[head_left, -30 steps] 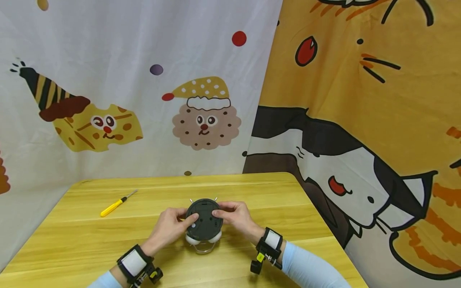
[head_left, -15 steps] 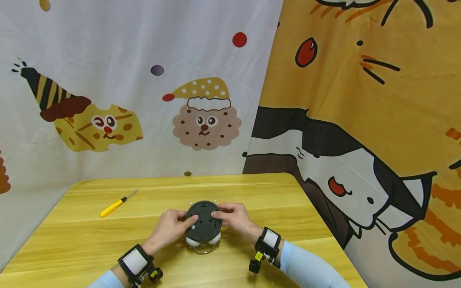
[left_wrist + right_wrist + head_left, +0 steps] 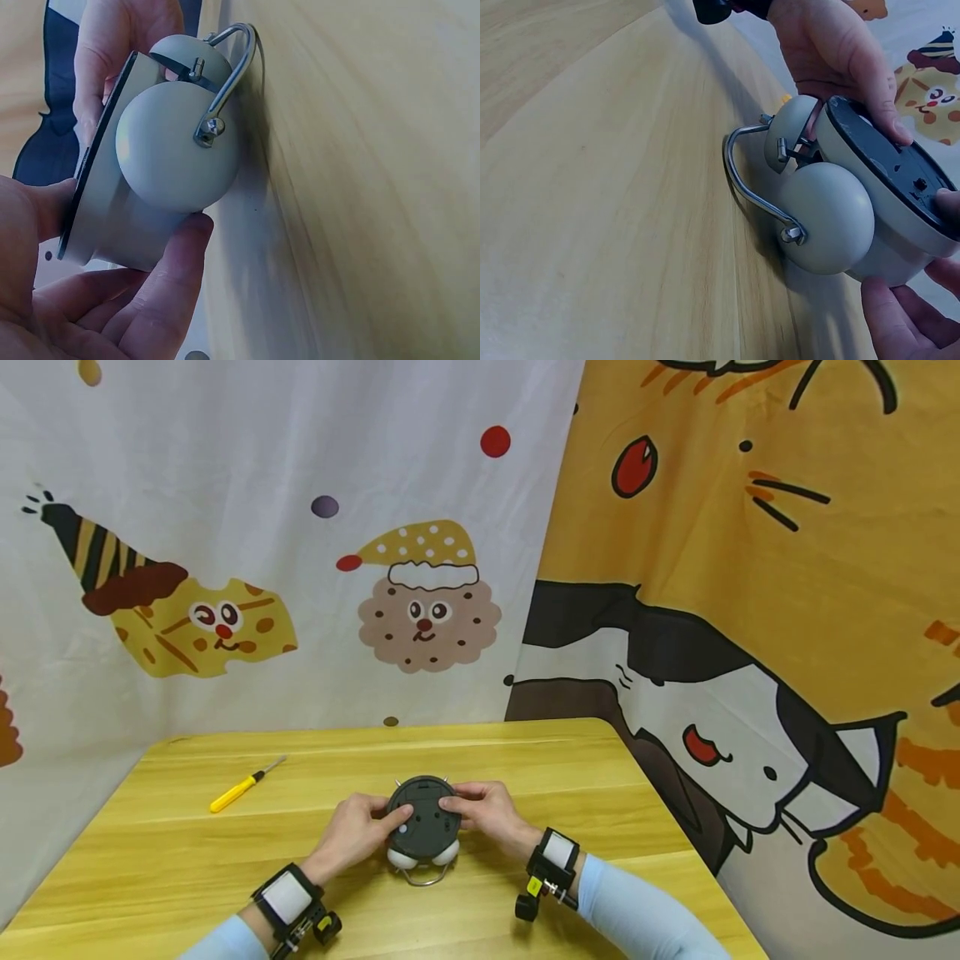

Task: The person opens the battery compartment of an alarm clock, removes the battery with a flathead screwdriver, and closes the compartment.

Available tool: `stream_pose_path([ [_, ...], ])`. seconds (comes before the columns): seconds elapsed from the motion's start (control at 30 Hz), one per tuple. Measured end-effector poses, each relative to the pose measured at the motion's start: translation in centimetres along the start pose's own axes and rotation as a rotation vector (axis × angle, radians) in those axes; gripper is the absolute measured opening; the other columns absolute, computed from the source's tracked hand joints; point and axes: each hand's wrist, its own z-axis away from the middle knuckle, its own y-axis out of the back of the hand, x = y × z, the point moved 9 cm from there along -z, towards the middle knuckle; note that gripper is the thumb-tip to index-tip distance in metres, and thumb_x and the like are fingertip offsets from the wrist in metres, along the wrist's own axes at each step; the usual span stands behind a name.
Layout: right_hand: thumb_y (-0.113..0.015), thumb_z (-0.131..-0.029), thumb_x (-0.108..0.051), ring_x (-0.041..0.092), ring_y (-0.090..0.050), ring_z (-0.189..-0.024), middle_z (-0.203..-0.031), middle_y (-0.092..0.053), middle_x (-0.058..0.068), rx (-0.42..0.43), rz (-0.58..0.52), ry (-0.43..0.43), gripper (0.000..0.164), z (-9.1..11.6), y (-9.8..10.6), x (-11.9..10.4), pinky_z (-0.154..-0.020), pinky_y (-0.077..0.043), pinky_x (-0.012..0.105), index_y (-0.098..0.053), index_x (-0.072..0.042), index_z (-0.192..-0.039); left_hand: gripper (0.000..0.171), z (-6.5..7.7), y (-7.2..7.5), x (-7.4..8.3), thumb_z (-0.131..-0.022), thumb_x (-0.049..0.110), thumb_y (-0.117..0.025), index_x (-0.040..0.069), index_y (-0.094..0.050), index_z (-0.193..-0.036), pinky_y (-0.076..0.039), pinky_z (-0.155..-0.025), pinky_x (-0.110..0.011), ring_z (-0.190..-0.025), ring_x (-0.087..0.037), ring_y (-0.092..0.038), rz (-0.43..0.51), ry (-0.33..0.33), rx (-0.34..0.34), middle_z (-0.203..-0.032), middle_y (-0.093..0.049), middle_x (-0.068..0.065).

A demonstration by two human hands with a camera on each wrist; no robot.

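Observation:
A twin-bell alarm clock (image 3: 423, 827) is held face down over the middle of the table, its black back facing up. Its two white bells (image 3: 176, 146) and wire handle (image 3: 746, 180) point toward the person, while the short legs point away. My left hand (image 3: 356, 831) grips the clock's left side, thumb on the back cover and fingers under the white casing. On the other side my right hand (image 3: 491, 814) pinches the edge likewise, its thumb lying on the back. In both wrist views the handle is close over the wood. The clock's face is hidden.
A yellow-handled screwdriver (image 3: 243, 789) lies at the back left of the wooden table (image 3: 540, 752). Behind the table hangs a cartoon-printed cloth (image 3: 247, 460). Each wrist wears a strapped camera mount, the right one (image 3: 551, 868) hanging close above the table.
Both hands keep the same grip on the alarm clock, which has barely shifted. The right wrist has edged slightly left and up in the head view.

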Motion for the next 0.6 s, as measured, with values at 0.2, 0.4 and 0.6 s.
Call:
stream_pose_path([
  [0.2,-0.088,-0.099,-0.025,0.018,-0.085,-0.100,-0.129,-0.083,0.019,0.012,0.010,0.001,0.044,-0.48,0.00,0.06,-0.087,-0.070,0.035,-0.080,-0.002,-0.135,0.038,-0.27,-0.10,-0.21,-0.106,0.046,-0.078,0.012,-0.088,-0.116,-0.052,-0.070,-0.027,-0.081,-0.009,-0.072,0.026,0.025,-0.008,-0.097,-0.087,-0.001],
  [0.4,-0.089,-0.098,-0.022,0.019,-0.086,-0.095,-0.124,-0.084,0.021,0.015,0.019,-0.002,0.043,-0.64,-0.15,-0.05,-0.084,-0.070,0.037,-0.080,0.001,-0.134,0.040,-0.23,-0.47,-0.58,-0.104,0.048,-0.080,0.010,-0.088,-0.113,-0.056,-0.071,-0.031,-0.082,-0.013,-0.076,0.020,0.042,-0.010,-0.096,-0.087,-0.002],
  [0.6,-0.089,-0.098,-0.021,0.016,-0.084,-0.086,-0.115,-0.086,0.019,0.015,0.033,-0.019,0.042,-0.64,-0.24,-0.09,-0.080,-0.070,0.037,-0.080,0.002,-0.132,0.040,-0.21,-0.81,-0.78,-0.104,0.047,-0.080,0.009,-0.088,-0.112,-0.051,-0.064,-0.028,-0.070,-0.011,-0.071,0.033,0.050,-0.018,-0.089,-0.085,-0.001],
])
